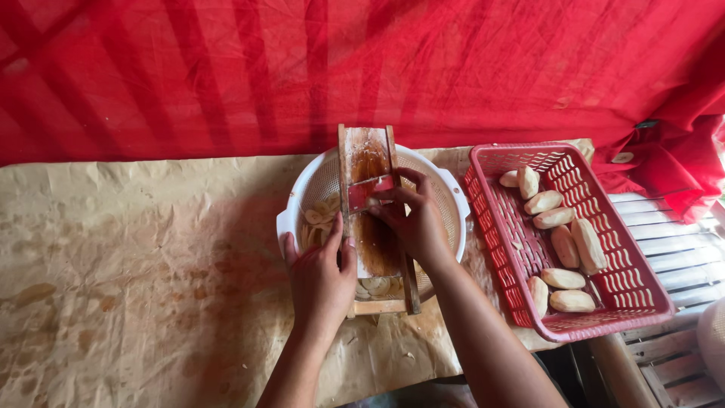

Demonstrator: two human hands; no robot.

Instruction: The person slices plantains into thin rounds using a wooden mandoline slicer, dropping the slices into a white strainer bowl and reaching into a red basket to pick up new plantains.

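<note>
Currently I see slicing under way at a wooden slicer board (375,227) laid across a white colander (317,181). My left hand (323,276) is closed around the board's left edge, steadying it. My right hand (411,219) is pinched shut at the metal blade (370,190); whatever it presses there is hidden under the fingers. Thin pale slices (321,215) lie in the colander at nine o'clock of the board. At three o'clock sits a red basket (491,193) of peeled pale pieces (572,301) (about ten). I judge the next stroke needs fingertips kept clear of the blade.
</note>
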